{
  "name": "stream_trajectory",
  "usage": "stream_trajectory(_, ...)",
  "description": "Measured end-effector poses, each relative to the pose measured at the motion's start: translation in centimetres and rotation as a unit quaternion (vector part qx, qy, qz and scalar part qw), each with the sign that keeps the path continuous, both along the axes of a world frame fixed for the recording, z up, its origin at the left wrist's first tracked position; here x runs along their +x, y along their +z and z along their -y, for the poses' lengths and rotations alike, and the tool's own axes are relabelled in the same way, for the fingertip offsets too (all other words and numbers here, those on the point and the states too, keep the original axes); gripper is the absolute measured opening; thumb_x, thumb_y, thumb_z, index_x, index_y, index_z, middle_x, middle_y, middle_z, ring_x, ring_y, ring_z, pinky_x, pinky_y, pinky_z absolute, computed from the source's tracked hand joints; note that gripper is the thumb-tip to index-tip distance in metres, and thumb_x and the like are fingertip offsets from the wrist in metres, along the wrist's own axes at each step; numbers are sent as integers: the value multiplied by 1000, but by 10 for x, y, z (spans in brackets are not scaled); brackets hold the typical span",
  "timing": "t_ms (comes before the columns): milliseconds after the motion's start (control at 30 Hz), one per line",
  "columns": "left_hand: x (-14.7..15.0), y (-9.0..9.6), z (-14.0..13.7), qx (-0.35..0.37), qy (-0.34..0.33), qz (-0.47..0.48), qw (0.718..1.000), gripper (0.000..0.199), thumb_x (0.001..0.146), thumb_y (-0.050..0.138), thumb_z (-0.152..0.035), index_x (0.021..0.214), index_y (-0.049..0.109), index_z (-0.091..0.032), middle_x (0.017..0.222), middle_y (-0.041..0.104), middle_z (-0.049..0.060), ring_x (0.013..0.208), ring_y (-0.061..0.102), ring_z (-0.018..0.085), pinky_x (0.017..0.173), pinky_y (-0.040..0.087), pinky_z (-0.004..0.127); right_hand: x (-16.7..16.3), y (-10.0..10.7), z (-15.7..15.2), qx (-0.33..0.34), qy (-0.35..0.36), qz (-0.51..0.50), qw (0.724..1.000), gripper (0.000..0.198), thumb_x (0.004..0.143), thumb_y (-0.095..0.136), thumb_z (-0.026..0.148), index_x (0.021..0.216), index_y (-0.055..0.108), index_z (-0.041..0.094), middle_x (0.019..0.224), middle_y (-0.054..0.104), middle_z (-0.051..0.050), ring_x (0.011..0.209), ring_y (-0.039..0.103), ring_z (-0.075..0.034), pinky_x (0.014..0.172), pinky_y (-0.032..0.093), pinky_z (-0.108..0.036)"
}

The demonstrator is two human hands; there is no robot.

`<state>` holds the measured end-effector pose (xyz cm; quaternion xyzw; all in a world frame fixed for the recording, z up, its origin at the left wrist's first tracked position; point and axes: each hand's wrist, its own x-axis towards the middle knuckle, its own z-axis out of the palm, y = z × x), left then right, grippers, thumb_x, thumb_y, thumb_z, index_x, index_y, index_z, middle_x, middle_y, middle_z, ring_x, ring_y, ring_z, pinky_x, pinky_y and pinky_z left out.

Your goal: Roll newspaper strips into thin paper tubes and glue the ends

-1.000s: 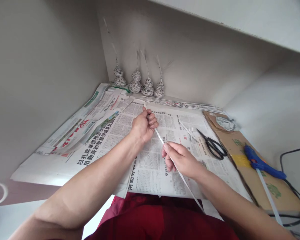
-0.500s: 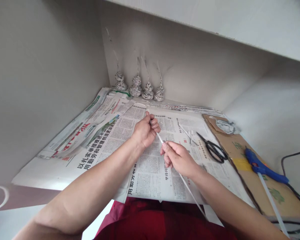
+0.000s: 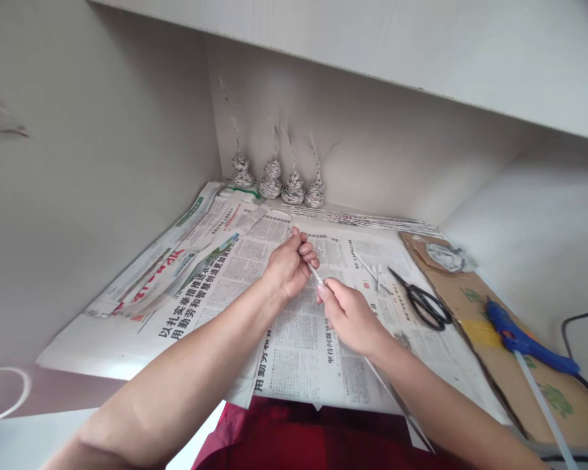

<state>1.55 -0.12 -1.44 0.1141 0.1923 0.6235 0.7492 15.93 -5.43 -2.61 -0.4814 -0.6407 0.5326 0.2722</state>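
Both hands grip one thin, rolled paper stick above the newspaper. My left hand is closed around its upper end, with the fingers curled in. Lower down, my right hand pinches the stick between thumb and fingers. A short stretch of it shows between the hands. Past my right hand the stick runs down along the right forearm toward the front edge. What lies inside the left fist is hidden.
Several gourd-shaped woven paper pieces stand at the back wall, beside a bundle of paper sticks. At right lie black scissors, paper scraps, and a blue glue gun on cardboard. A shelf edge overhangs.
The view has tilted slightly, so the scene sits a little lower and farther right. My right hand has rolled over, knuckles more upward, and is slightly nearer my left hand on the stick.
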Motion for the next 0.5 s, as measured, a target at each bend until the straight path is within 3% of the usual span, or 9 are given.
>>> stream_trajectory(100,1,-1,1,16,-15,8,1000,29,88,47,-39,70,46,-16,52,25,-7,42,29,6,43,33,18,2,-2,-2,-162,35,-131,977,34,88,41,53,75,42,22,46,33,9,37,39,-9,39,26,-21)
stream_trajectory(167,3,-1,2,33,-23,9,999,29,87,49,-40,71,46,-16,53,27,-7,44,31,7,45,35,19,5,-2,-3,-262,63,-228,936,33,89,41,50,72,38,22,44,27,10,35,32,-8,36,21,-20)
stream_trajectory(233,4,-1,3,54,-35,7,998,26,87,51,-38,72,47,-16,55,31,-6,46,34,7,47,38,20,9,-2,-4,-320,83,-286,899,32,90,42,46,70,36,22,42,23,10,35,27,-8,37,20,-21)
stream_trajectory(333,3,0,5,87,-58,7,995,20,87,52,-30,75,49,-15,59,34,-4,49,37,7,51,40,21,12,-2,-5,-359,95,-331,868,31,90,43,42,69,35,21,41,21,9,35,25,-8,37,19,-21)
stream_trajectory(400,3,1,5,106,-70,5,992,18,87,52,-28,76,50,-14,59,35,-4,51,38,7,52,41,21,14,-2,-4,-361,100,-344,861,31,90,43,42,68,35,21,40,22,9,35,25,-8,37,19,-21)
stream_trajectory(500,2,1,6,115,-73,-20,991,18,86,53,-28,77,52,-13,60,39,-4,52,41,7,55,44,22,14,-3,-2,-328,95,-309,888,32,90,43,46,70,37,21,41,26,9,34,30,-8,36,21,-20)
